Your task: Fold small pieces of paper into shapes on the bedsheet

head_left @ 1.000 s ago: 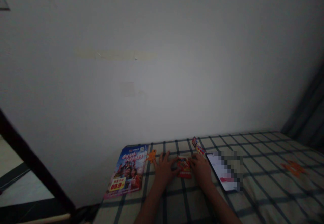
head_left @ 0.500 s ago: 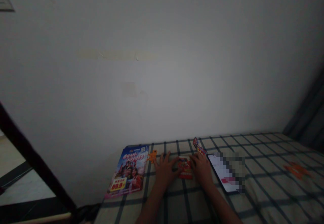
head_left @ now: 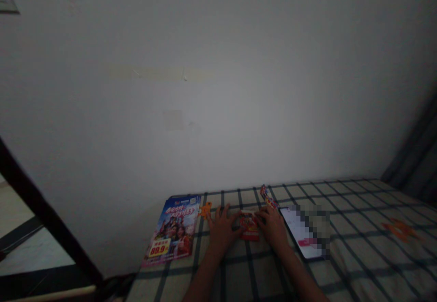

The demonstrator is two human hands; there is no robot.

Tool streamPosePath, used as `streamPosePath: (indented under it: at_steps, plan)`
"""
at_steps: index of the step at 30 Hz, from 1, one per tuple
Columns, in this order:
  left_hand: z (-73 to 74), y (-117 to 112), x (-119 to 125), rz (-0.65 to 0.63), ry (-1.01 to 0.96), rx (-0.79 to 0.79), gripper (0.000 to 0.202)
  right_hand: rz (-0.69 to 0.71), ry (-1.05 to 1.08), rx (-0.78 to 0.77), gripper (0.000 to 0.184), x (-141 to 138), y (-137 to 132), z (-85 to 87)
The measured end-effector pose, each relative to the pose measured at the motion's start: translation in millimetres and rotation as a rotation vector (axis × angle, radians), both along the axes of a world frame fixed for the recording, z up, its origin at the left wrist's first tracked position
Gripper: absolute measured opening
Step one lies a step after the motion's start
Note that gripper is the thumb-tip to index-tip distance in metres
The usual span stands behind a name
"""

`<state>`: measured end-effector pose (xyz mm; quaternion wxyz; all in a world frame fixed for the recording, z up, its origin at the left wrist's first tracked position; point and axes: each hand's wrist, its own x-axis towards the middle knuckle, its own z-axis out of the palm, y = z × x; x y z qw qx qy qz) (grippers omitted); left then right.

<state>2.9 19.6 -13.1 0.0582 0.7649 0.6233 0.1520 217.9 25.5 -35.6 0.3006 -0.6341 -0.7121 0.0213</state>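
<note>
A small red printed paper (head_left: pixel 249 228) lies on a checked bedsheet (head_left: pixel 341 256) between my two hands. My left hand (head_left: pixel 221 228) rests flat at the paper's left edge, fingers spread, thumb touching it. On the right edge sits my right hand (head_left: pixel 273 227), its fingertips pressing the paper's top corner. Just beyond the right hand lies a folded colourful strip (head_left: pixel 267 198).
A colourful flyer with a yellow price tag (head_left: pixel 173 230) lies to the left, near the bed's edge. A small orange figure (head_left: pixel 205 210) is printed beside it. A lit phone (head_left: pixel 303 234) lies right of my hands. A white wall rises behind; a dark bed-frame bar (head_left: pixel 44 222) crosses lower left.
Both hands stay on the red paper; the fingers shift slightly along its top edge. The view has drifted a little.
</note>
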Motion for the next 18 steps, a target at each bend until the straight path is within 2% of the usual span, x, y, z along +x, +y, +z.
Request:
streamPosePath:
  at_steps: [6,13,18]
  plan:
    - [2.7,-1,1,0.019,0.028,-0.015,0.059,0.074,-0.021,-0.042,0.026,8,0,0.3]
    - [0.7,-1,1,0.029,0.019,-0.002,0.06,0.185,-0.038,-0.122,0.035,16,-9,11.8]
    - [0.6,0,0,0.021,0.016,-0.007,0.059,0.208,-0.024,-0.14,0.041,18,-14,14.9]
